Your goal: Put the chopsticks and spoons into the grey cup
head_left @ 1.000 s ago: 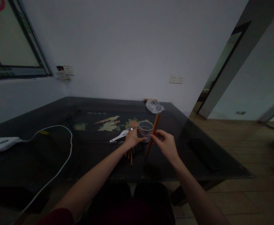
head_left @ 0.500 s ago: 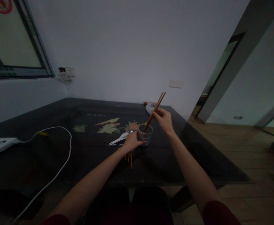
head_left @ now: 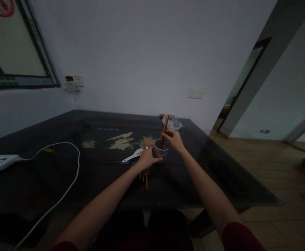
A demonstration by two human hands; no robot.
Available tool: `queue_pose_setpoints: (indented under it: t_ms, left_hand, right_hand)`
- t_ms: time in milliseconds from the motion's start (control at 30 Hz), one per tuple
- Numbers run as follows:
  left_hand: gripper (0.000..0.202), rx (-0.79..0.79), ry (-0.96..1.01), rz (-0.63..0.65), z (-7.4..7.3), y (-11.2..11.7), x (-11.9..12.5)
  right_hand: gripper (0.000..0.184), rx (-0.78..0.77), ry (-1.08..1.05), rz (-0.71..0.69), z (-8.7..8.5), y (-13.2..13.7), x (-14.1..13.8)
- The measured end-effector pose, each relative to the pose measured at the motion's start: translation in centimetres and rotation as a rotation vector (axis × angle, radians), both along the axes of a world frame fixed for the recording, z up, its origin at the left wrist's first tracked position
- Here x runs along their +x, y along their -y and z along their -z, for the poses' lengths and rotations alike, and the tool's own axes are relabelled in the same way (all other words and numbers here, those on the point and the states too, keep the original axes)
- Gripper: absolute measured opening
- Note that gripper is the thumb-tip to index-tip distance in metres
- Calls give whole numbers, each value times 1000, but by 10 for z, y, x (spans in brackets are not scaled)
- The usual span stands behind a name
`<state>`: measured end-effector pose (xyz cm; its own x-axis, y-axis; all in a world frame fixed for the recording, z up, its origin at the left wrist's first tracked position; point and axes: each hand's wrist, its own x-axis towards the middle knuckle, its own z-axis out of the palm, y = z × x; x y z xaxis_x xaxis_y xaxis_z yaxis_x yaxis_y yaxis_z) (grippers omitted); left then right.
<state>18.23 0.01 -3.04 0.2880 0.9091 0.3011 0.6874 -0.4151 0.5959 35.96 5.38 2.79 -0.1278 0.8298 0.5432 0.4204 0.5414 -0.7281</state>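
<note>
Head view, one wide-angle camera, worn on the person's head at the near edge of the dark table (head_left: 37, 181).
- Facing: forward and down, toward 12 o'clock.
- Nearness: arm's length. Left hand (head_left: 147, 158) and right hand (head_left: 174, 139) meet at the cup (head_left: 161, 152) and chopsticks (head_left: 164, 129) near frame centre.
- Surroundings: wall (head_left: 142, 52) at 12, window frame (head_left: 45, 59) at 10, doorway (head_left: 243, 83) at 2 o'clock.

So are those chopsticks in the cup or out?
In: the chopsticks stand nearly upright, lower ends inside the cup, held by the right hand.
</note>
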Motion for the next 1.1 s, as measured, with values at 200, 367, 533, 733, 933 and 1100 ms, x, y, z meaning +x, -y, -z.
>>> queue_pose_setpoints:
  t_ms: [200,367,533,733,933,1100]
  left_hand:
    - [60,-16,-19,-4,-4,1,0]
    - [60,-27,-30,-8,-6,3,0]
    - [59,-44,-34,-7,-6,3,0]
    - [60,-48,-39,-10,-7,4,0]
    - [62,-36,-57,-29,-4,1,1]
    - [61,-24,-60,-11,-2,0,0]
  right_hand:
    - [34,-14,-1,-6,3,-2,-1]
    - [37,-5,17,4,5,-3,2]
    - [34,-32,10,-6,8,-6,3]
    - [30,-42,17,18,8,-8,3]
    - [31,-38,-13,17,9,-7,2]
    - [29,-33,-16,19,11,-9,3]
